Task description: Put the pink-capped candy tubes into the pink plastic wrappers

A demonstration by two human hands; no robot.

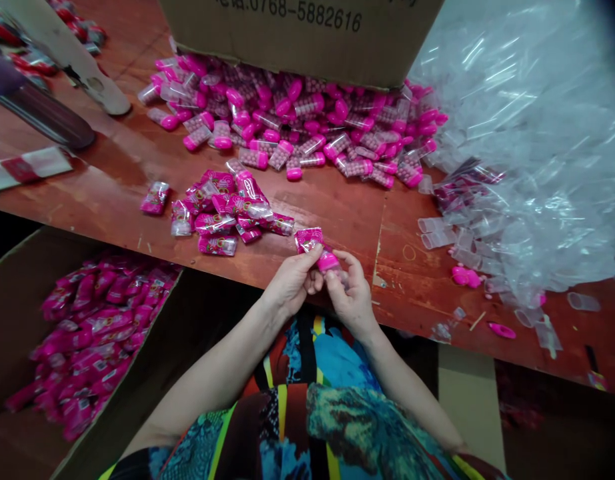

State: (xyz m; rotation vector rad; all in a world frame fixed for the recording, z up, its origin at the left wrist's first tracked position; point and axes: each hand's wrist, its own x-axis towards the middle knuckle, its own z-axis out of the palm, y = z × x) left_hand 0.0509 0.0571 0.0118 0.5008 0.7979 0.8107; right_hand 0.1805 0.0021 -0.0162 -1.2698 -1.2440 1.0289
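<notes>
head view: left hand pinches a printed pink wrapper, right hand closed on the clear end of the pink-capped bottle meeting it, both at the near edge of the surface. can't tell how far the bottle sits inside. i'd keep the two in line and pressure light so the film doesn't crease or split. wrapped pieces just ahead to the left, loose bottles beyond them, open carton of wrapped pieces below left, clear bag off to the right
</notes>
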